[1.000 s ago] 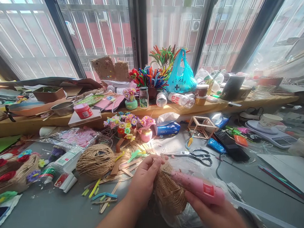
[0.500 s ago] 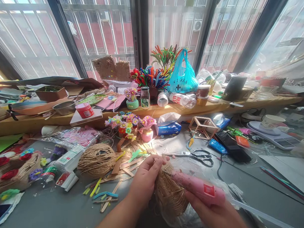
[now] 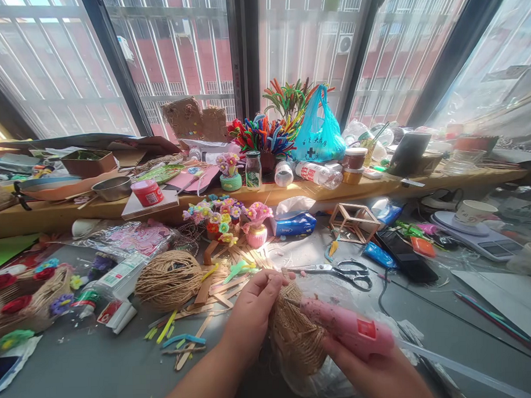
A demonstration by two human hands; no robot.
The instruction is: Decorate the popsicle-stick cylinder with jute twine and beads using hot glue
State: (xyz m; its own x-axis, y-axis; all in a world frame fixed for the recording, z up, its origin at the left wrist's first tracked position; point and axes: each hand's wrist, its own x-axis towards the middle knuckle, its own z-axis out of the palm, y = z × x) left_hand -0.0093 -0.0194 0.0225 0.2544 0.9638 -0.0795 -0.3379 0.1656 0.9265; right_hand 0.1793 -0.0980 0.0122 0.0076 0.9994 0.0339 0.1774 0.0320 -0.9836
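In front of me is a twine-wrapped form (image 3: 296,337), narrow at its top and wider below, with clear plastic (image 3: 330,382) beneath it. My left hand (image 3: 258,301) pinches at its upper end, thumb and fingers pressed together around the twine there. My right hand (image 3: 362,364) is wrapped round a pink hot glue gun (image 3: 346,324), its nozzle pointing left against the twine surface. A long translucent glue stick (image 3: 449,364) sticks out of the gun's rear. A ball of jute twine (image 3: 169,279) rests on the table to the left.
Scissors (image 3: 337,270) lie just beyond the wrapped form. Wooden sticks (image 3: 204,329) are scattered left of my hands. Flower pots (image 3: 256,237) and a blue tissue pack (image 3: 295,224) stand before the ledge (image 3: 248,198). A kitchen scale (image 3: 489,243) and a black phone (image 3: 409,258) are at right.
Very little differs. The wrapped form and both hands have shifted slightly, and the glue gun's nozzle still rests against the twine.
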